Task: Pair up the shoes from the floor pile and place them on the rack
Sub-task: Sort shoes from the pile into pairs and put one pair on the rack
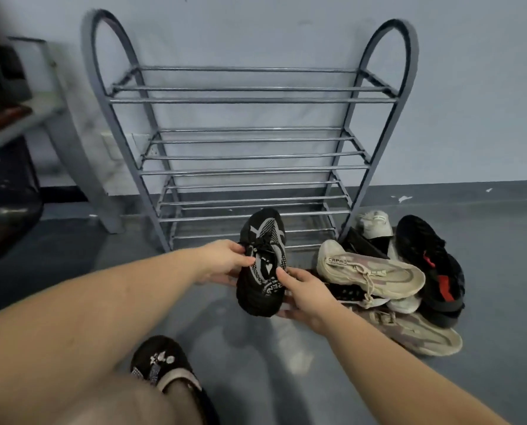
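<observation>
While both hands grip a black sneaker (261,265), "CAPRO" marks the beige shoe (369,271).

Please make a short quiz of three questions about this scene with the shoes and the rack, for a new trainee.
1. True or false: the rack already holds a pair of shoes.
2. What is between the left hand and the right hand? A) beige sneaker B) black sneaker C) slipper
3. On which side of the rack is the shoe pile?

Key:
1. False; every shelf is bare.
2. B, the black sneaker with grey pattern.
3. To the right, on the floor by the rack's foot.
</observation>
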